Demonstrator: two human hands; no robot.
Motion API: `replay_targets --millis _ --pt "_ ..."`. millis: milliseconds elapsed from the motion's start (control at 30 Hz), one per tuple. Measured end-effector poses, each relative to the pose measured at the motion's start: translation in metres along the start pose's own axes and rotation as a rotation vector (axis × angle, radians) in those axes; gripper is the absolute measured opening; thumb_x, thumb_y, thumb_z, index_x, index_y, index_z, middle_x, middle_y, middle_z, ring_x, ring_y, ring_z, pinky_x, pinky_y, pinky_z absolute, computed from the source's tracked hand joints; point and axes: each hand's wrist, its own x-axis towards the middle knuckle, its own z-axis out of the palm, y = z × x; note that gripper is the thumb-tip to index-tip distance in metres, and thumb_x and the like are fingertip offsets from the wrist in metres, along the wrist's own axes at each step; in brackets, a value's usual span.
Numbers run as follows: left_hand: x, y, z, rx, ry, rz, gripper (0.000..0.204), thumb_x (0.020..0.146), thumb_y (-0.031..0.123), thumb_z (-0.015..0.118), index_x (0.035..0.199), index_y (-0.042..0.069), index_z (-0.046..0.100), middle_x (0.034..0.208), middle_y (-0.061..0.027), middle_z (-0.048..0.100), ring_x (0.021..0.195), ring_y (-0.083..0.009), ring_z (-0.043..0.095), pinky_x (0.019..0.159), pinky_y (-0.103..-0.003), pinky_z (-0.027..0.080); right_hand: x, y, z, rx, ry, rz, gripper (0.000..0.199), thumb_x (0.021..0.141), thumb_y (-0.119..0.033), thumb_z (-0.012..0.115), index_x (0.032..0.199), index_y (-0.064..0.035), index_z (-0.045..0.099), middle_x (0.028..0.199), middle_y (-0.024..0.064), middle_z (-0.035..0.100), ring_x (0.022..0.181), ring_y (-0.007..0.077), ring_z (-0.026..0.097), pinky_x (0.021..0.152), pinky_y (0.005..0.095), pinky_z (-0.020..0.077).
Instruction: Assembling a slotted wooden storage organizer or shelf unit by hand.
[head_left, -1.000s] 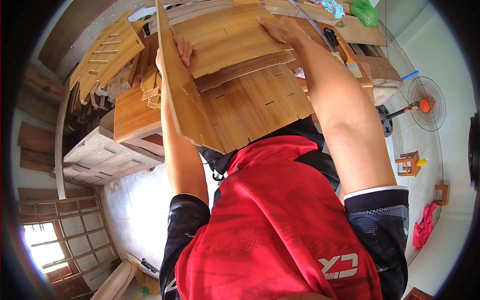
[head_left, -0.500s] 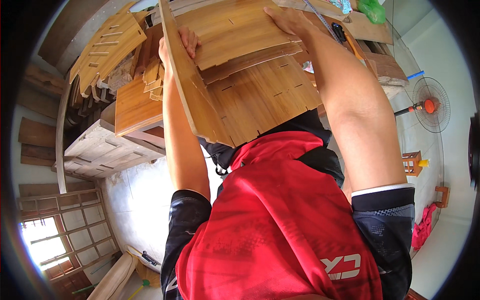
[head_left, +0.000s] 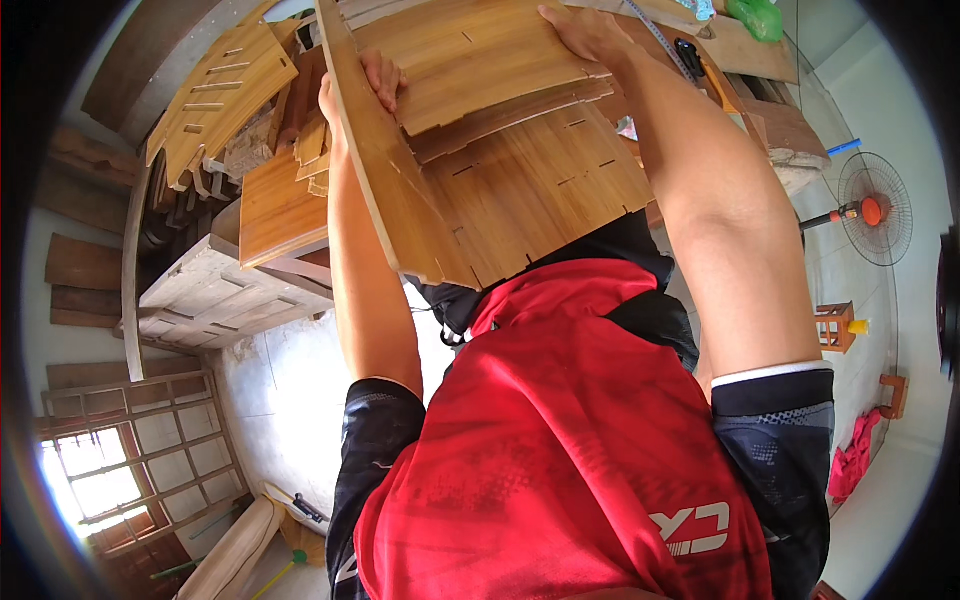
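A partly joined wooden box of slotted panels stands before me. Its upright side panel is on the left, with a slotted panel low and near and another flat panel beyond it. My left hand is wrapped over the side panel, fingers on the inner face and thumb outside. At the far right corner of the flat panel lies my right hand, its fingertips on the panel's edge; part of its grip is hidden. A narrow wooden strip shows beneath the flat panel's near edge.
Slotted boards and loose wood pieces are piled at the left, by a wooden board. A measuring tape and a dark-handled tool lie at the right. A fan stands farther right. A green bag sits at the back.
The whole view has shifted slightly, moving the surroundings a little rightward. Both hands keep their places on the panels, and the wooden box looks unchanged.
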Motion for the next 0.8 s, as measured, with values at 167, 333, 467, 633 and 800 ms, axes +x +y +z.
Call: replay_targets --millis 167,333,467,633,800 --pt "-0.012 0.011 0.006 0.063 0.140 -0.013 0.070 0.111 0.054 0.034 0.065 0.005 0.053 0.052 -0.0018 0.045 0.050 -0.0150 0.046 0.061 -0.034 0.045 0.020 -0.003 0.019 -0.045 0.098 -0.099 0.076 0.096 -0.063 0.048 0.130 0.0025 0.067 0.134 0.0338 0.062 0.126 0.0467 0.060 0.105 0.0539 0.0485" --pt "-0.004 -0.021 -0.013 0.649 0.208 0.259 0.040 0.102 0.038 0.056 0.093 0.000 0.065 0.083 -0.0079 0.067 0.074 -0.0183 0.064 0.087 -0.033 0.051 0.088 0.047 0.020 -0.258 0.005 -0.313 0.085 0.098 -0.073 0.037 0.127 0.0010 0.067 0.122 0.0335 0.066 0.122 0.0485 0.060 0.104 0.0517 0.0447" --pt "-0.036 0.030 0.056 0.595 0.595 0.171 0.048 0.110 0.039 0.049 0.101 -0.004 0.071 0.089 -0.0052 0.070 0.086 -0.0157 0.063 0.083 -0.028 0.050 0.019 0.018 0.011 -0.138 0.330 -0.460 0.069 0.093 -0.061 0.061 0.121 0.0029 0.064 0.121 0.0286 0.069 0.117 0.0446 0.064 0.100 0.0496 0.0485" --pt "-0.094 0.005 0.029 0.433 0.718 0.042 0.054 0.112 0.045 0.040 0.125 -0.003 0.062 0.117 -0.0114 0.068 0.103 -0.0181 0.062 0.097 -0.032 0.049 -0.063 0.022 0.021 0.769 0.540 -0.566 0.029 0.102 -0.028 0.067 0.097 -0.0006 0.062 0.087 0.0078 0.065 0.083 0.0162 0.063 0.080 0.0308 0.0502" --pt "-0.104 -0.009 0.025 0.386 0.618 -0.095 0.068 0.111 0.057 0.031 0.132 -0.003 0.058 0.132 -0.0169 0.061 0.120 -0.0218 0.058 0.107 -0.037 0.043 -0.124 0.032 0.043 1.012 0.105 -0.450 0.039 0.104 -0.029 0.064 0.077 -0.0013 0.058 0.068 -0.0008 0.053 0.068 0.0091 0.047 0.066 0.0263 0.0399"
